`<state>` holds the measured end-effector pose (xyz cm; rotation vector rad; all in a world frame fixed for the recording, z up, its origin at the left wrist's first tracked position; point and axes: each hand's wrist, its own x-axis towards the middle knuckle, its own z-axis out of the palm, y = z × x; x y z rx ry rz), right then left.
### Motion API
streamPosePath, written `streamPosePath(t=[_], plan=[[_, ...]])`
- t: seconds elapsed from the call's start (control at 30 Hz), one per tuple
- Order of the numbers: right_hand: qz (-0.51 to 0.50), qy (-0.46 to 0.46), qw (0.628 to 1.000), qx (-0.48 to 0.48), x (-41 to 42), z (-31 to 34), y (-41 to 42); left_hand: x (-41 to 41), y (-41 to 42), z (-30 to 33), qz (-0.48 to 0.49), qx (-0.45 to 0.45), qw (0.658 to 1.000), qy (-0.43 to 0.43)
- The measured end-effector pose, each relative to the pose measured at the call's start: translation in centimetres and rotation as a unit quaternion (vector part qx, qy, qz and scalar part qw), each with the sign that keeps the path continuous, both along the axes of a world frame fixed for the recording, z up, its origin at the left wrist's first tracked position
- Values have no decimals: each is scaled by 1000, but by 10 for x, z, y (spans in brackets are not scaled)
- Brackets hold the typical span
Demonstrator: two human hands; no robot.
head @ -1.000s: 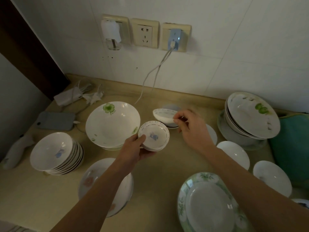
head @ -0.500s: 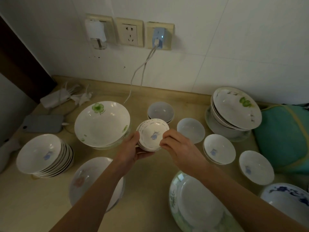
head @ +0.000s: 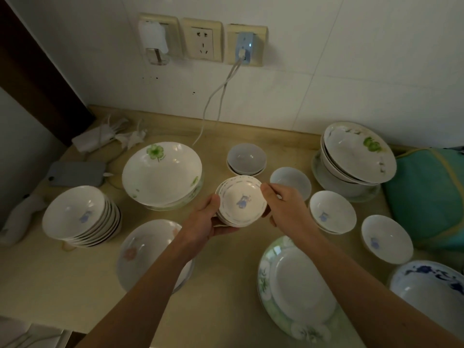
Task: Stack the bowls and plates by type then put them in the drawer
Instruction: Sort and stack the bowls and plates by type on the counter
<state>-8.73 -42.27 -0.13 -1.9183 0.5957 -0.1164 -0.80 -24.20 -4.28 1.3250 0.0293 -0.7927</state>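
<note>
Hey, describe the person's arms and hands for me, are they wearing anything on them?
Both forearms are bare as far as the frame shows: no sleeves, no gloves. The left hand and right hand show no rings, watch or bracelet.

Added since a second ago: one more small dish [head: 241, 200] atop held stack, carried from 1 o'clock by right hand [head: 283, 207], now gripping its rim opposite left hand [head: 208, 219].

Home kitchen: tiled wall [head: 351, 59] w/ outlets [head: 202, 40], counter [head: 226, 285] w/ crockery.
</note>
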Motion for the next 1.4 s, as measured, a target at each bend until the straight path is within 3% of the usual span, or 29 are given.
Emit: streamPosePath(t=[0.2,0.4,0.73,0.93,1.13,1.2,1.3,1.4], plan=[[-9,60,987,151,-11,3,14,-21,5,3,25,-3,1000,19],[33,4,992,121,-24,5,14,-45,11,20,43,12,999,23],[99,-65,988,100,-29,-1,48,-71,49,48,83,92,987,-106],[138,-57,980,136,-29,11,91,-76,101,68,109,154,970,-154],[185,-61,957,214,-14,29,157,-71,185,73,180,112,971,-115],[159,-41,974,158,-4,25,173,-68,217,66,216,99,967,-88],[61,-20,998,-4,3,7,186,-63,256,48,289,84,952,-51],[-35,-12,998,-58,-7,-11,192,-58,281,27,331,102,938,-23]])
